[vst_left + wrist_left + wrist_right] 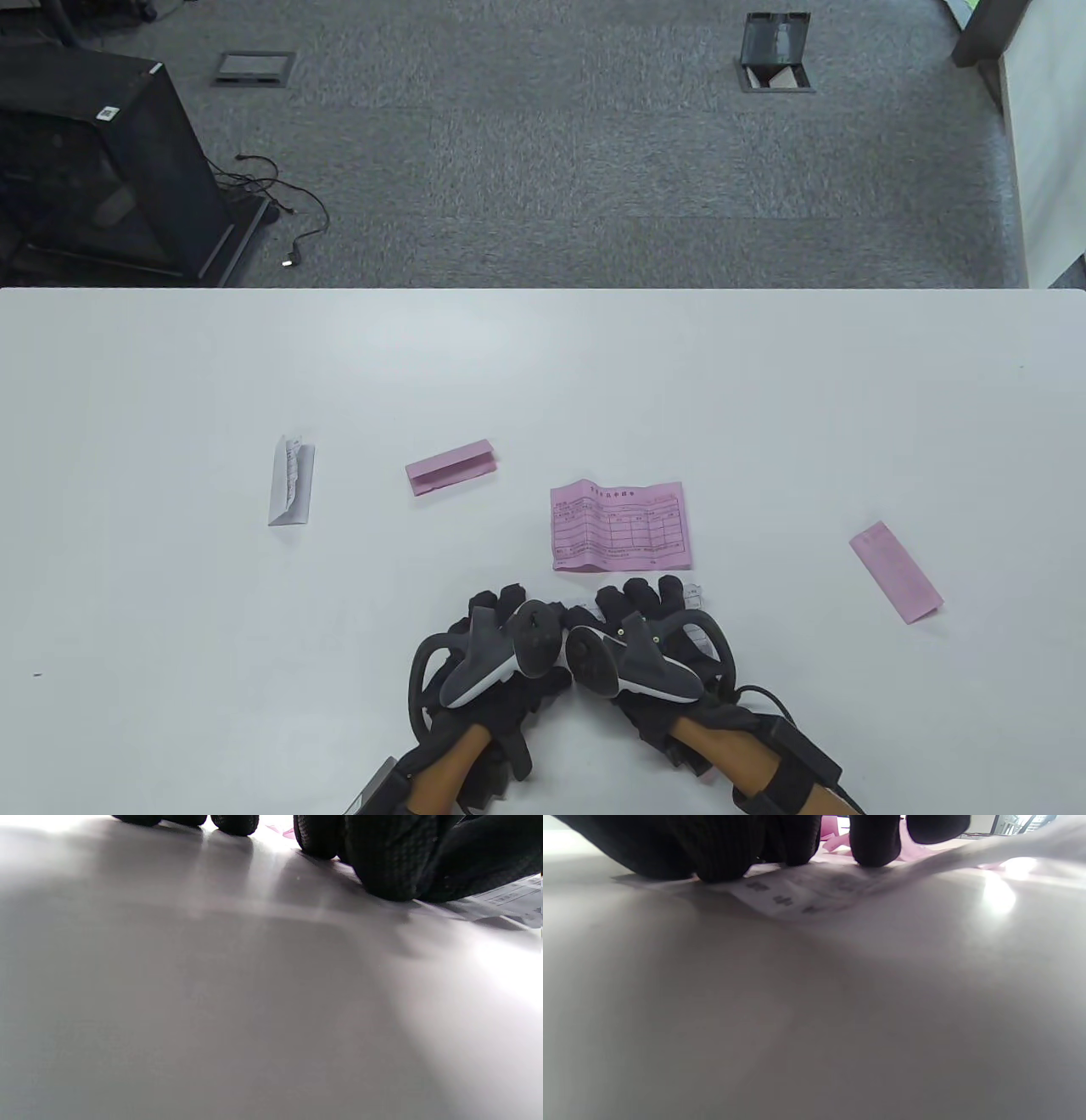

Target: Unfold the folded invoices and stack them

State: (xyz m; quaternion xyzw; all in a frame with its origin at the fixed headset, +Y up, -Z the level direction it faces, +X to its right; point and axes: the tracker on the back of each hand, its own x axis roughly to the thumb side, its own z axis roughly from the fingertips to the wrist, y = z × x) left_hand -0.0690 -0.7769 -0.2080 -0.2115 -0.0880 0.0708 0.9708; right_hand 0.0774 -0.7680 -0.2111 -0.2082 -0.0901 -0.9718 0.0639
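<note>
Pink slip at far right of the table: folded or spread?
Folded. The far-right pink slip is a narrow blank strip, while the spread pink invoice mid-table is wider and shows its printed grid.

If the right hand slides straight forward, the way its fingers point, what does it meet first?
Probably the unfolded pink invoice, lying just beyond the right hand; the hand's exact heading is hard to judge.

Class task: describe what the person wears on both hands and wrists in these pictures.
Both the left hand and right hand wear black knitted sensor gloves. A grey and white tracker with a dark ring sits on the back of each. Black straps wrap the wrists, and a thin black cable runs from the right one.
</note>
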